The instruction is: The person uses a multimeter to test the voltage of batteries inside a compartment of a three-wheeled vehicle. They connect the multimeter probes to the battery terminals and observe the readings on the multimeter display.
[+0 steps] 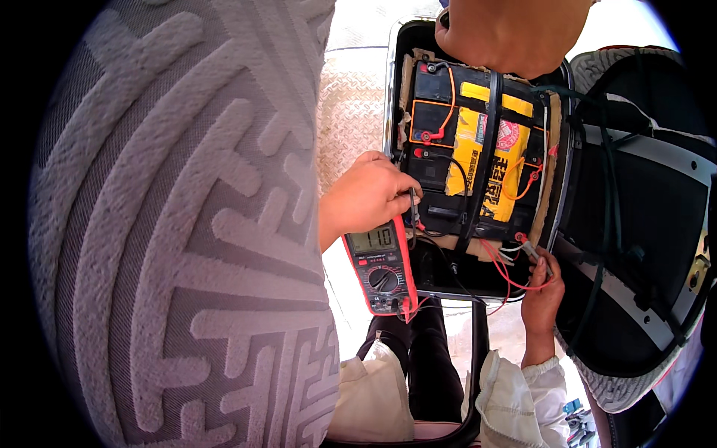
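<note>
My left hand (371, 193), left of the battery pack, pinches a dark probe (414, 210) at a lower-left terminal, just above a red-cased multimeter (382, 278) with a lit display. My right hand (541, 287) holds a grey probe (534, 252) at a red-covered terminal on the lower-right corner. The batteries (437, 179) are black, strapped in a black compartment, with yellow labels, orange and black wires and cardboard padding. Red test leads (509, 278) loop below them.
Another person's hand (508, 30) hangs over the compartment's top. Grey patterned fabric (187, 224) fills the left. An opened black seat (635, 216) with cables lies right. Below are my dark-trousered legs, a black tube frame (479, 351) and patterned metal plate (347, 104).
</note>
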{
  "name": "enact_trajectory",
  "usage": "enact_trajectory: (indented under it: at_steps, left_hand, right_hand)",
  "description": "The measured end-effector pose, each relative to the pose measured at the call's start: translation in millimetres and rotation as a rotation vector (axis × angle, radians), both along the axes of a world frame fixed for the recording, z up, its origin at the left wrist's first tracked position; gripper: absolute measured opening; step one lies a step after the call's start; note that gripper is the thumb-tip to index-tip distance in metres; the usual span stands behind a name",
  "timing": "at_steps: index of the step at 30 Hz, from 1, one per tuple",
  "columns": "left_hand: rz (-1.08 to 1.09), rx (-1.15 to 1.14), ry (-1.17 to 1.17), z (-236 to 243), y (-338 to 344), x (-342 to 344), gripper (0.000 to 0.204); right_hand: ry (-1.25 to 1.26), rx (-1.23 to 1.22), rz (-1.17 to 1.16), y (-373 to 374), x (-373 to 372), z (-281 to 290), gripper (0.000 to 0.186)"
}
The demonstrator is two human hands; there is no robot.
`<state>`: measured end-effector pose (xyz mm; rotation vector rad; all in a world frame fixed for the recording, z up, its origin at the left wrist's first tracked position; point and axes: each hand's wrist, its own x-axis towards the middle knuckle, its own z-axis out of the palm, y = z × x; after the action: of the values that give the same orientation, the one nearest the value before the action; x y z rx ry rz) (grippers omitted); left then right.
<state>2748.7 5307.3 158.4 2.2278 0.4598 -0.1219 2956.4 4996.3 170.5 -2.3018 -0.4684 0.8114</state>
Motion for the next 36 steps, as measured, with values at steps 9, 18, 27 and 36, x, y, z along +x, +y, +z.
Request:
enact_trajectory:
  at_steps: [9,18,27,36]
  left_hand:
    - [0.005,-0.001,0.014,3,0,1,0.017]
    - [0.010,-0.040,0.004,-3,-3,3,0.017]
    - [0.006,-0.065,0.063,3,0,-1,0.022]
    - [0.009,-0.058,0.062,0,-1,2,0.022]
  right_hand:
    - [0.009,-0.003,0.014,3,3,1,0.031]
    - [-0.032,-0.009,0.021,5,4,2,0.030]
    - [-0.083,-0.016,0.046,9,0,0,0.027]
    - [-0.100,-0.034,0.077,13,6,1,0.026]
